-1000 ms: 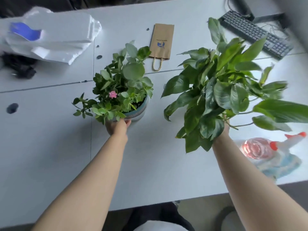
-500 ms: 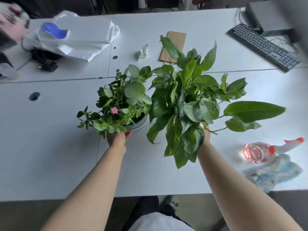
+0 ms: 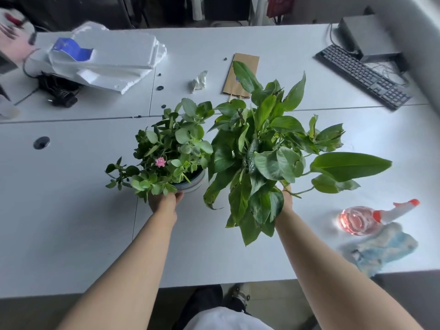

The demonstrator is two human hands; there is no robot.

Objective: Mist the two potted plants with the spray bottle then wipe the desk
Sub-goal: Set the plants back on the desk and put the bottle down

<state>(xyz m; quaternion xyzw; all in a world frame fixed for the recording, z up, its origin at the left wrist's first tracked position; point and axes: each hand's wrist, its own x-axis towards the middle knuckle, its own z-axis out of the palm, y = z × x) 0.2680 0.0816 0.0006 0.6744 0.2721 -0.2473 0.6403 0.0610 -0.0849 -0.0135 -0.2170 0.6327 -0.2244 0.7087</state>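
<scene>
desk (image 3: 71,229): not yet wiped, broad bare room left and near. big leafy plant (image 3: 269,151) and smaller flowering plant (image 3: 173,151) side by side mid-desk, leaves touching; no misting evident. spray bottle (image 3: 359,219) lying untouched on cloth (image 3: 385,248), right, near the desk edge. left hand (image 3: 164,201) gripping flowering pot; right hand (image 3: 287,198) under foliage, grip cannot tell.
</scene>
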